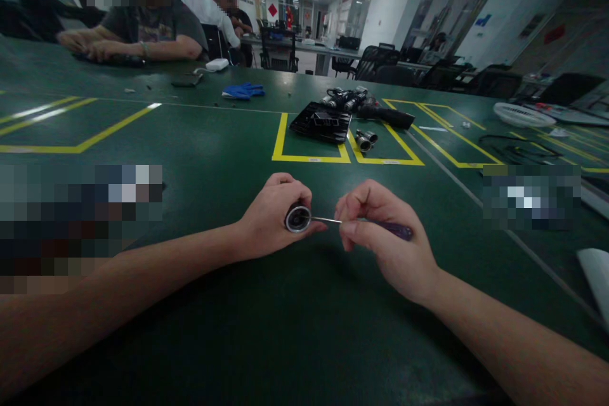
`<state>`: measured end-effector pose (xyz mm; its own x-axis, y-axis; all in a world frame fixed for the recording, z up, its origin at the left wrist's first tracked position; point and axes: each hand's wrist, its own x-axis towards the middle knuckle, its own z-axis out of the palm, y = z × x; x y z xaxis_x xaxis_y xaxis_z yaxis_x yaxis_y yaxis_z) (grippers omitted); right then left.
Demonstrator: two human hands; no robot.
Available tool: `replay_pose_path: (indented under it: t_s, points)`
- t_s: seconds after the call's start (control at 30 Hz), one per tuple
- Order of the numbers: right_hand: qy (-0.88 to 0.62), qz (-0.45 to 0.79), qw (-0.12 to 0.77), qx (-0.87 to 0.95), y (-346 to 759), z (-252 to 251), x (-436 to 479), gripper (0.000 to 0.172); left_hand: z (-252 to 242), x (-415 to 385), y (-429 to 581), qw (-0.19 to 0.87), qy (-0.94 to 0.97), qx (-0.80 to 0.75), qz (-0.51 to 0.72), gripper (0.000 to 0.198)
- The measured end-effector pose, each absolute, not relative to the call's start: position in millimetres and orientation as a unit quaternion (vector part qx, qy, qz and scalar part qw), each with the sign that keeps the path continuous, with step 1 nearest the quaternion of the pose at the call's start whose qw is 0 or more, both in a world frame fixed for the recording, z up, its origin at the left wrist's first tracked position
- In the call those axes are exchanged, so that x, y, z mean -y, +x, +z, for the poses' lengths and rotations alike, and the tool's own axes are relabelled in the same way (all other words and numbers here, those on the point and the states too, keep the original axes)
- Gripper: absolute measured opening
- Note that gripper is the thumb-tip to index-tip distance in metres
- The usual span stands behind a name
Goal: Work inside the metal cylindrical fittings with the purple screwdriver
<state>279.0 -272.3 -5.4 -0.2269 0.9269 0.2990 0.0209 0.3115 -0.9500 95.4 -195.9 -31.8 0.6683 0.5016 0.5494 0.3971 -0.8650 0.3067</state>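
My left hand (273, 216) is wrapped round a short round part with a silvery rim and a dark inside (297, 219), its open end turned toward me. In my right hand (385, 235) is a screwdriver (402, 230) with a dark purple handle and a thin metal shaft. The shaft points left, and its tip reaches the mouth of the round part; how deep it goes I cannot tell. Both hands are above the green table (228, 336). Beyond them, a few similar metal cylinders (365, 141) lie within a yellow taped outline.
A black tray (321, 124) and a pile of dark metal parts (349, 98) lie farther back. Blue gloves (243, 91) rest left of them. A white oval frame (523, 114) and black cable (518, 146) are at right. Another person's hands (102, 49) work across the table.
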Motion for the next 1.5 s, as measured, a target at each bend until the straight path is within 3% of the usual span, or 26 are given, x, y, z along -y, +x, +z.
replay_pose_path:
  t_s: [0.17, 0.37, 0.5, 0.73, 0.93, 1.13, 1.33, 1.5]
  points:
    - [-0.329, 0.174, 0.44, 0.818, 280.4, -1.7, 278.3, 0.012, -32.0, 195.1, 96.4, 0.073, 0.916, -0.22, 0.329, 0.024]
    - [-0.273, 0.035, 0.345, 0.898, 276.7, -0.3, 277.4, 0.005, -34.7, 192.9, 96.2, 0.046, 0.926, -0.21, 0.31, 0.018]
    - [-0.33, 0.131, 0.388, 0.85, 276.6, 2.7, 279.3, 0.009, -35.5, 193.2, 95.3, 0.046, 0.93, -0.197, 0.306, 0.021]
    - [-0.397, 0.457, 0.47, 0.642, 278.0, -1.0, 272.6, 0.01, -33.6, 194.0, 93.8, 0.038, 0.933, -0.202, 0.296, 0.021]
    - [-0.353, 0.569, 0.537, 0.513, 277.6, -13.5, 260.1, 0.011, -34.5, 193.8, 93.9, 0.036, 0.931, -0.202, 0.302, 0.019]
    - [-0.331, 0.52, 0.54, 0.573, 280.4, -13.4, 269.3, 0.01, -32.3, 194.9, 95.5, 0.045, 0.929, -0.2, 0.308, 0.019]
    - [-0.307, 0.244, 0.49, 0.779, 279.4, -8.8, 278.2, 0.014, -34.3, 193.8, 94.7, 0.044, 0.929, -0.202, 0.305, 0.017]
    - [-0.327, 0.271, 0.487, 0.763, 278.3, -9.8, 275.4, 0.014, -35.0, 194.9, 94.8, 0.04, 0.931, -0.205, 0.3, 0.02]
